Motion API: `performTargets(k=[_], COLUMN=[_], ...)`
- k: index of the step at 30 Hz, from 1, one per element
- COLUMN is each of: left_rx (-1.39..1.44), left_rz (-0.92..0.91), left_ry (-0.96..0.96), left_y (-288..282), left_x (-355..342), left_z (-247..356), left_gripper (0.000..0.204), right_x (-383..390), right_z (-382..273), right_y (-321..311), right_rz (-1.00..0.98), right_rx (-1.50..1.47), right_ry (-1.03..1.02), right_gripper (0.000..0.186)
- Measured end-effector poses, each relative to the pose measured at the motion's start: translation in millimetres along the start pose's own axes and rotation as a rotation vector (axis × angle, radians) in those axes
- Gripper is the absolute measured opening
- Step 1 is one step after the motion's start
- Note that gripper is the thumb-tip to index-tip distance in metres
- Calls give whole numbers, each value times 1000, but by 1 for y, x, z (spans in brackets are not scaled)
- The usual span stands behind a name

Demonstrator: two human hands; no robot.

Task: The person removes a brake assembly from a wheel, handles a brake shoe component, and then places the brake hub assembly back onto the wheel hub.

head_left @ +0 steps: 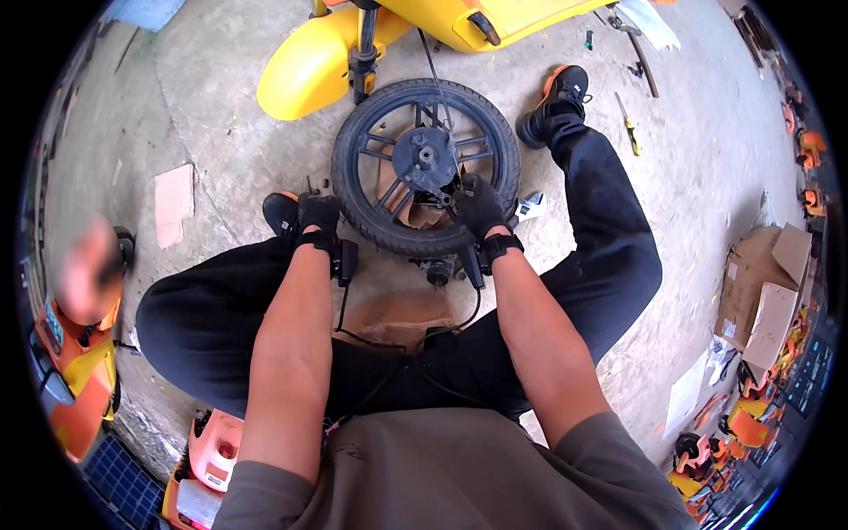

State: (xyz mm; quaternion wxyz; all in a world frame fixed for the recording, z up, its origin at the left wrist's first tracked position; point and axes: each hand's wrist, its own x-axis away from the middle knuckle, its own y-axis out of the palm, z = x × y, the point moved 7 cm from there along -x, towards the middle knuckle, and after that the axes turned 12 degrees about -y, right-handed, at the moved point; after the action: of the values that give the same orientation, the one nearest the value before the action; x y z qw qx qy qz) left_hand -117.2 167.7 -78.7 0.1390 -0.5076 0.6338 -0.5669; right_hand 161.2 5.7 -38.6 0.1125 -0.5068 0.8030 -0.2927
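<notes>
Black wheel (pixel 409 163), tyre (pixel 348 190) fitted; lying flat, hub (pixel 426 154) facing up.

I see bright, even light across the floor (pixel 221 102), with soft shadow under the wheel (pixel 425 156). My picture is crisp mid-frame, but the fisheye bends edges toward a black rim; bluish glare streaks lower right, and a patch at left is blurred.

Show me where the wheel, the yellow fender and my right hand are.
Wheel (pixel 425 155): head view, on the hub at its centre.
Yellow fender (pixel 305 74): head view, on the middle of its curved shell.
Right hand (pixel 480 208): head view, on the back of the hand.
</notes>
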Motion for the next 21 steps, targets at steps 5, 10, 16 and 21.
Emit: performTargets(k=[5,10,16,21], left_rx=[89,475,1347,1513], left_rz=[227,366,450,142], left_ry=[0,-264,-75,168], left_y=[6,-69,-114,-142], left_x=[-3,3,3,21], left_z=[-1,-1,28,90], left_gripper=[13,9,13,14], right_x=[-5,-11,-11,-11], right_z=[5,21,3,12], right_y=[2,5,2,13], right_rz=[63,-70,3,-67], right_rx=[-32,-183,-117,-162], right_ry=[-39,45,7,161], right_gripper=[32,25,21,21])
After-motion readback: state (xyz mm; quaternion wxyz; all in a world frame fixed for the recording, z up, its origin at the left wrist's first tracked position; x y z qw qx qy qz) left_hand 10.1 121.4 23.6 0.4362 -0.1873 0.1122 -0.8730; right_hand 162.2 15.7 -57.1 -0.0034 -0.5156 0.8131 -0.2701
